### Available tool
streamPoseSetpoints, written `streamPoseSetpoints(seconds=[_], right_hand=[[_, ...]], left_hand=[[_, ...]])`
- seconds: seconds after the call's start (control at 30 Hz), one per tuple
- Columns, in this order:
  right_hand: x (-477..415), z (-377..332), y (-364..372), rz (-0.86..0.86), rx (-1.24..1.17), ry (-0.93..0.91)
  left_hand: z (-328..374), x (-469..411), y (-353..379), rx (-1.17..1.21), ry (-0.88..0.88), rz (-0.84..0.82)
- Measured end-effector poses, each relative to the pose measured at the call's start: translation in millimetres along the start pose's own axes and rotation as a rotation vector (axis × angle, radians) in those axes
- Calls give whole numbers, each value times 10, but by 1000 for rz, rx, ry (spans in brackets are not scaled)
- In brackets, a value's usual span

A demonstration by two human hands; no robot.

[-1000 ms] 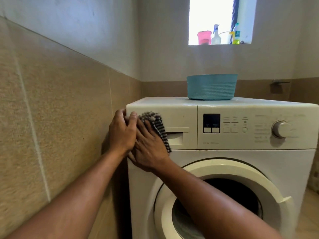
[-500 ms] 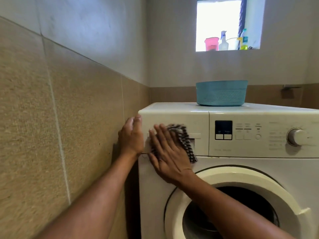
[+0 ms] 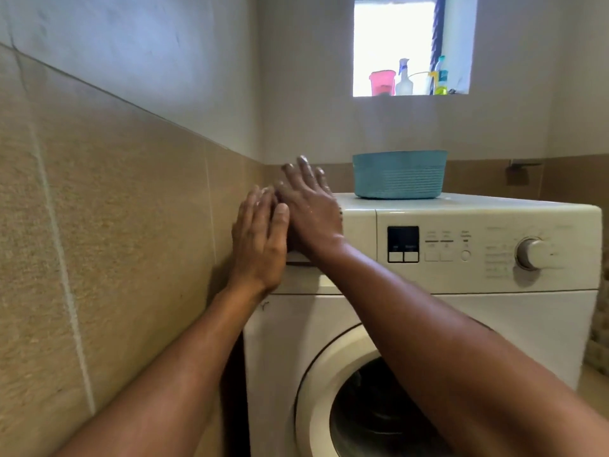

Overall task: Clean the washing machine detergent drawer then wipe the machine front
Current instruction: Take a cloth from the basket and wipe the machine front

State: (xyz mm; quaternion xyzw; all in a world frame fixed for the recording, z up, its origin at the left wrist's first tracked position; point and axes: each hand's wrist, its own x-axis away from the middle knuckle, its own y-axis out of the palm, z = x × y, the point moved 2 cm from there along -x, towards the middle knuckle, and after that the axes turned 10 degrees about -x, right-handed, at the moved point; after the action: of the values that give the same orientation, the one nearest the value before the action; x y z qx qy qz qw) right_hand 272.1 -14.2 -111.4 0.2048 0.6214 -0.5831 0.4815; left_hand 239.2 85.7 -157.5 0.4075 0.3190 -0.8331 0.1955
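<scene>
I see both hands at the top left corner of the washer (image 3: 428, 311). The left hand (image 3: 258, 245) lies flat against the drawer (image 3: 316, 278) front, fingers straight and together, gripping nothing. The right hand (image 3: 311, 209) sits at its 1 o'clock, over the washer's top edge, fingers spread and released; a dark scrap shows at its edge, but I cannot tell whether a cloth lies under the palm. The two hands touch at the thumbs. The right forearm crosses the panel from 5 o'clock and hides part of the drawer; only the drawer's lower strip and handle recess show, and it looks shut.

At 3 o'clock from the hands I see the dark display (image 3: 402, 243), and further the same way the dial (image 3: 535, 253). The door (image 3: 356, 390) sits at 6 o'clock, its dark opening partly behind my right arm. A blue basket (image 3: 399, 174) stands on the washer's top, at 2 o'clock from the right hand, apart from it. Bottles (image 3: 404, 79) stand on the window sill at 12 o'clock. A tiled wall (image 3: 108, 232) runs just beside the washer at 9 o'clock.
</scene>
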Motion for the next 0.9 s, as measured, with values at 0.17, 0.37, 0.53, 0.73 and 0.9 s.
streamPoseSetpoints(seconds=[0.17, 0.37, 0.53, 0.73, 0.9], right_hand=[[1053, 402, -44, 165, -43, 113], [1317, 464, 15, 10, 36, -144], [911, 943, -316, 16, 29, 151], [1796, 1865, -605, -16, 86, 49], [1711, 2036, -707, 16, 108, 328]], left_hand=[[62, 232, 142, -352, 152, -151], [350, 387, 293, -350, 324, -226], [694, 261, 541, -305, 252, -223], [1274, 362, 965, -456, 379, -310], [1603, 397, 1245, -536, 370, -336]])
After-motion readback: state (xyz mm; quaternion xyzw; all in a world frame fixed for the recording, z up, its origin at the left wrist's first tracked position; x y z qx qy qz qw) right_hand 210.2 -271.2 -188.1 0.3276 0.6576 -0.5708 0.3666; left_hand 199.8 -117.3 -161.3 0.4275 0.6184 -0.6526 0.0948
